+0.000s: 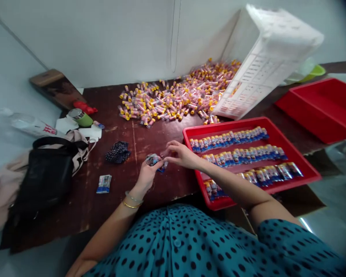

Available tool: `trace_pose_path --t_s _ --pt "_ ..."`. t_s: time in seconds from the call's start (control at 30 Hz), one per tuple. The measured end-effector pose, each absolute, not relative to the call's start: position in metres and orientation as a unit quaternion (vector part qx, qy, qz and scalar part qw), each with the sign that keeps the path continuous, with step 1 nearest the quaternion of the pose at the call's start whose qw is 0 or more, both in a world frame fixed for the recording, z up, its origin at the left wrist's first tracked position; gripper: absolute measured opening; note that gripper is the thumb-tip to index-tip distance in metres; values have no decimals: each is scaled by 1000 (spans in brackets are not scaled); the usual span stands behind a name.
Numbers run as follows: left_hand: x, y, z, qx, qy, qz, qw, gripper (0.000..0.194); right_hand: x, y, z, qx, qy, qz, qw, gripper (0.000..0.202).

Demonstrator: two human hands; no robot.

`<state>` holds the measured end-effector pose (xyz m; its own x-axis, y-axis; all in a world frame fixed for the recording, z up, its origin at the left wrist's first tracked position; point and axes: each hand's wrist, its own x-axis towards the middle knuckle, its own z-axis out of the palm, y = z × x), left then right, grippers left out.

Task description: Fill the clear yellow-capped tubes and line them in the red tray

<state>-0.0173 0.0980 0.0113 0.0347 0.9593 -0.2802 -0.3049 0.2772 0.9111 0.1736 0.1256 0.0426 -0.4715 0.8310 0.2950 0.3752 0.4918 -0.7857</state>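
Note:
My left hand (pixel 145 177) is closed on a small clear plastic packet (pixel 152 159) with blue and dark print, held just above the table. Close beside it, my right hand (pixel 180 154) has its thumb and fingers pinched together at the packet's right side. What sits between those fingertips is too small and blurred to name. To the right, a red tray (pixel 301 163) carries rows of filled packets (pixel 227 139) with blue lower ends and yellow tops. A short stack of flat packets (pixel 104 184) lies on the table left of my left hand.
Behind my hands spreads a heap of small tubes with yellow caps (pixel 173 100). A white basket (pixel 253 73) is tipped over at the heap's right. Another red bin (pixel 325 111) stands far right. Leftward are a dark cloth (pixel 118 152), black bag (pixel 47 169), green jar (pixel 82 117) and bottle (pixel 31 125).

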Motion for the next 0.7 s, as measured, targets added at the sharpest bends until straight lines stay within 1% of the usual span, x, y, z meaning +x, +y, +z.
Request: trace_pose_path --t_s 0.07,0.17,0.27,0.37,0.43,0.57,0.7 --pt "-13 91 15 339 477 504 635 30 168 115 45 -383 -791 329 345 11" --pt "-13 82 21 349 479 445 671 36 169 107 46 -392 -786 321 354 10" --pt "-16 77 21 376 478 395 688 33 175 101 47 -388 -783 321 365 9" --pt "-19 74 18 401 477 398 673 31 184 97 48 -400 -757 324 402 17" --pt "-20 74 15 411 479 407 661 30 193 95 50 -420 -707 366 436 21" --pt "-22 77 11 432 479 407 647 26 215 93 52 -421 -566 532 469 26" --pt "-20 79 12 438 472 399 652 24 228 88 56 -406 -505 597 473 31"
